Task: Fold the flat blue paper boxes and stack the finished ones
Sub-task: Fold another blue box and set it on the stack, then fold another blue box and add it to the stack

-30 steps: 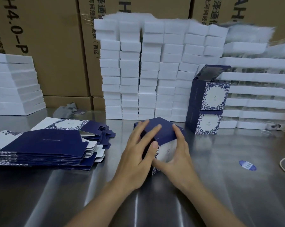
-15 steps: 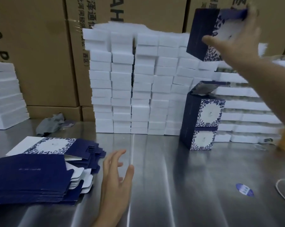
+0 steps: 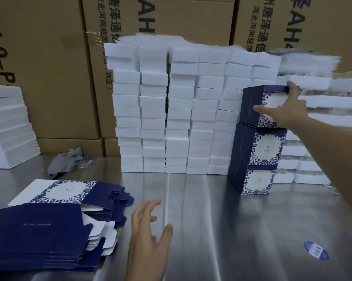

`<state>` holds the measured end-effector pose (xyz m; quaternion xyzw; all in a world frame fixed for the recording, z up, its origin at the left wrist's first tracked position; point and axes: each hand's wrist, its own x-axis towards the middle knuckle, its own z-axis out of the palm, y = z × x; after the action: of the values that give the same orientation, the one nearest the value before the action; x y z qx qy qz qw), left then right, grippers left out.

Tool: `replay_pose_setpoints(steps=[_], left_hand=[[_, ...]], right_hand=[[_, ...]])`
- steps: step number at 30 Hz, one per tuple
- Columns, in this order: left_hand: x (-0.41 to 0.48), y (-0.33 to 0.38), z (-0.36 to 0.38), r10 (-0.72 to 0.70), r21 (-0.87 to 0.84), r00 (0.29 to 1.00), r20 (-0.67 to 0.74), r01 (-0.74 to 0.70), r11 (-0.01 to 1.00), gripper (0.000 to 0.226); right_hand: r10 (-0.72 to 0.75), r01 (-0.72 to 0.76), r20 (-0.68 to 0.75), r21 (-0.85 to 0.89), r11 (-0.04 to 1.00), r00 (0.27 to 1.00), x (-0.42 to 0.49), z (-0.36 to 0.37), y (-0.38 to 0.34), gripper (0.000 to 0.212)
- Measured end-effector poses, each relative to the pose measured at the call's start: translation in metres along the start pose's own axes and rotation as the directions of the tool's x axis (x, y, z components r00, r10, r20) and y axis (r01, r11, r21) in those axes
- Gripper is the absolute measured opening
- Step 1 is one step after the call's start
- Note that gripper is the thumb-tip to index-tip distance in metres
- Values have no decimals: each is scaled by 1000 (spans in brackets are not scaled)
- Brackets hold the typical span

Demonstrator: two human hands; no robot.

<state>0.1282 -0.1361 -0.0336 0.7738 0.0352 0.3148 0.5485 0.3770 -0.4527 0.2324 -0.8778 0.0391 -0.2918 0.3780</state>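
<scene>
A folded dark blue box [image 3: 252, 106] with a white floral front sits on top of two finished boxes [image 3: 254, 159] stacked at the right of the steel table. My right hand [image 3: 286, 110] grips this top box, thumb across its front and a finger over its top edge. My left hand [image 3: 146, 234] hovers open above the table, fingers spread, holding nothing. Just left of it lies a pile of flat blue box blanks [image 3: 39, 232], with a second pile [image 3: 69, 191] behind it.
Columns of white foam blocks [image 3: 171, 110] stand behind the boxes, more at the left [image 3: 7, 126] and right. Brown cartons form the back wall. A grey rag [image 3: 67, 161] and a blue oval sticker [image 3: 319, 253] lie on the steel table [image 3: 211, 230].
My right hand has lowered the folded box from high in the air onto the two stacked boxes. My left hand stays open beside the flat pile.
</scene>
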Motion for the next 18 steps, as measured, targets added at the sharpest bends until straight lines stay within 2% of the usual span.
replay_pose_setpoints(steps=[9, 11, 13, 15, 17, 18], left_hand=[[1, -4, 2, -13, -2, 1000, 9, 13, 1000, 67], [1, -7, 2, -1, 3, 1000, 7, 1, 1000, 70], [1, -7, 2, 3, 31, 1000, 6, -4, 1000, 68], [0, -6, 1, -6, 73, 1000, 13, 5, 997, 55], [-3, -2, 1, -29, 102, 999, 46, 24, 994, 36], [-4, -1, 2, -48, 119, 997, 59, 40, 992, 26]], right_hand=[[7, -7, -22, -3, 1000, 1000, -2, 12, 10, 132], [11, -12, -86, -11, 1000, 996, -9, 11, 1, 131], [-129, 131, -235, -8, 991, 963, -21, 12, -19, 116], [-373, 396, -308, 13, 918, 875, -50, 23, -46, 91], [-543, 575, -241, 88, 813, 804, -98, 49, -75, 69], [-603, 621, -153, 138, 771, 783, -130, 67, -87, 62]])
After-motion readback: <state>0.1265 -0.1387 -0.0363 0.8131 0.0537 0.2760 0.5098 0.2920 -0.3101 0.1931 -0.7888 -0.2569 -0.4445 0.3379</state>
